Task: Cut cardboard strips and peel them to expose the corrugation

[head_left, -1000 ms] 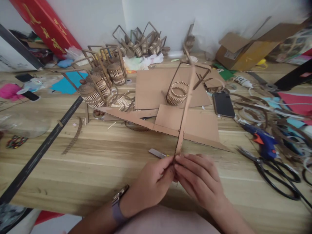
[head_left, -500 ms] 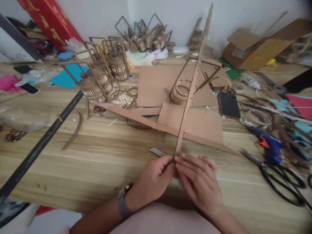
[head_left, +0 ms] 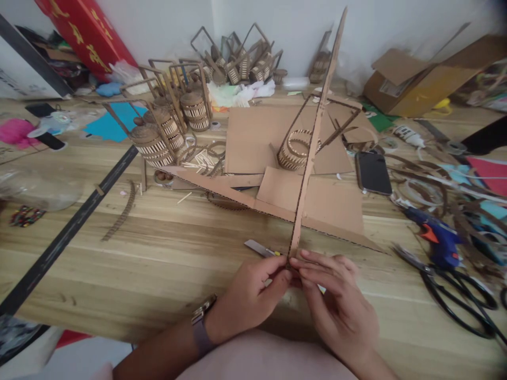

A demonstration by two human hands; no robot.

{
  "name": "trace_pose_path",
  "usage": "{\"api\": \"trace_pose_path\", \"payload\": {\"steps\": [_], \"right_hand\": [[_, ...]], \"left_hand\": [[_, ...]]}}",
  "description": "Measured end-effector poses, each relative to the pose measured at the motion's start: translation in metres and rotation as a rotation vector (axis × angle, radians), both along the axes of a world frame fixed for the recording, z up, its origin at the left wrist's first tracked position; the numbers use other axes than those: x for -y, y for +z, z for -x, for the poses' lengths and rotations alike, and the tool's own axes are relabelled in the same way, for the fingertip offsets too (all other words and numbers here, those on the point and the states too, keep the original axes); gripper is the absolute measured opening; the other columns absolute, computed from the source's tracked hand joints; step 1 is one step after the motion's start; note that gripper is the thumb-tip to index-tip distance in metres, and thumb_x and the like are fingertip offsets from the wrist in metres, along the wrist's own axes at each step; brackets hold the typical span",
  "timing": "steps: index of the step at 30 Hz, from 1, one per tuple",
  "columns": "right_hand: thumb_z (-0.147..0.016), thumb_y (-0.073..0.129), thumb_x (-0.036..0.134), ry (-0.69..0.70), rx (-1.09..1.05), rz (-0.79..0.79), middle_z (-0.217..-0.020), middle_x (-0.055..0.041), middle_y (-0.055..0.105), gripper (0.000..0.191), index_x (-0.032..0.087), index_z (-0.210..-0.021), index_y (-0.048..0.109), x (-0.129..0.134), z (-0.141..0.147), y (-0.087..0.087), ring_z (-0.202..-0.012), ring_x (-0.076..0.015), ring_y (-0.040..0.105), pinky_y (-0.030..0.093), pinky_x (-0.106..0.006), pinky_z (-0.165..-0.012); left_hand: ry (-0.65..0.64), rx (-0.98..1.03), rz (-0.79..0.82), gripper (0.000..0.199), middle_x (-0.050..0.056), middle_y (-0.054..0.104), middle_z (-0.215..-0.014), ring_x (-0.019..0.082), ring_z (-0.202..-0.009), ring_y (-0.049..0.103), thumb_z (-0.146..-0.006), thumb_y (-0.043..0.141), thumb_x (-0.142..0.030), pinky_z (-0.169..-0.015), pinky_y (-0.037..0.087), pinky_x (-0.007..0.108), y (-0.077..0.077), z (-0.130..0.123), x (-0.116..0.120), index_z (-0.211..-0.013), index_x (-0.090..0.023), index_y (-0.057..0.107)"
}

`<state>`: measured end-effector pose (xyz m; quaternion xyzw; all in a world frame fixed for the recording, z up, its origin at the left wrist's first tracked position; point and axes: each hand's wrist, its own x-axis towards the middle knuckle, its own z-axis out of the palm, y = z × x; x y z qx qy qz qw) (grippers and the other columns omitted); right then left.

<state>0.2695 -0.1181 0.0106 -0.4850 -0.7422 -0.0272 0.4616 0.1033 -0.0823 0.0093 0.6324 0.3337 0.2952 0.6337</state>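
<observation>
A long narrow cardboard strip (head_left: 311,153) rises away from me, its near end pinched between the fingers of both hands. My left hand (head_left: 253,287), with a watch on the wrist, grips that end between thumb and forefinger. Opposite it, my right hand (head_left: 338,301) has its thumb and fingertips closed on the same end. Partly covered by my left fingers, a utility knife (head_left: 259,248) lies on the table with its blade pointing left. Beyond the hands are cut cardboard sheets (head_left: 332,195) and a small slatted basket (head_left: 293,153) with a tall handle, partly behind the strip.
Scissors (head_left: 430,279) and a blue glue gun (head_left: 439,237) lie at right, near a phone (head_left: 373,173). Several lidded slatted baskets (head_left: 152,148) stand at left behind a black strip (head_left: 71,227). An opened cardboard box (head_left: 420,79) sits at the back right.
Both hands and the strip's near end have shifted slightly right. My right hand's fingers have spread a little and moved down along the end.
</observation>
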Motion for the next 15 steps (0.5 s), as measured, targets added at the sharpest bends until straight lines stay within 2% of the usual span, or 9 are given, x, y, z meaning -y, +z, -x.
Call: {"api": "trace_pose_path", "payload": {"steps": [3, 9, 15], "right_hand": [[-0.090, 0.058, 0.007, 0.011, 0.042, -0.012, -0.091, 0.0008, 0.079, 0.019, 0.025, -0.096, 0.062, 0.0012, 0.0006, 0.0007, -0.092, -0.0178, 0.074, 0.045, -0.035, -0.083], [-0.091, 0.064, 0.014, -0.080, 0.122, -0.085, -0.096, -0.0007, 0.080, 0.014, 0.026, -0.099, 0.065, 0.0039, 0.0014, -0.0032, -0.097, -0.0193, 0.071, 0.045, -0.037, -0.085], [-0.087, 0.065, 0.008, -0.046, 0.148, -0.061, -0.097, 0.0044, 0.080, 0.030, 0.028, -0.109, 0.064, 0.0072, -0.0011, -0.0040, -0.094, -0.0173, 0.071, 0.042, -0.036, -0.087]], "left_hand": [[-0.005, -0.002, -0.026, 0.034, 0.004, 0.070, -0.086, 0.015, -0.079, 0.063, -0.103, 0.047, -0.040, -0.072, 0.047, 0.024, -0.0027, 0.0013, -0.0001, -0.107, -0.016, 0.070], [-0.001, -0.002, -0.052, 0.036, 0.004, 0.069, -0.088, 0.015, -0.079, 0.060, -0.104, 0.044, -0.042, -0.071, 0.044, 0.024, -0.0054, 0.0021, 0.0017, -0.107, -0.016, 0.068], [-0.006, -0.020, -0.063, 0.032, 0.001, 0.060, -0.072, 0.012, -0.065, 0.051, -0.103, 0.044, -0.035, -0.059, 0.037, 0.022, 0.0026, 0.0019, 0.0022, -0.098, -0.015, 0.067]]}}
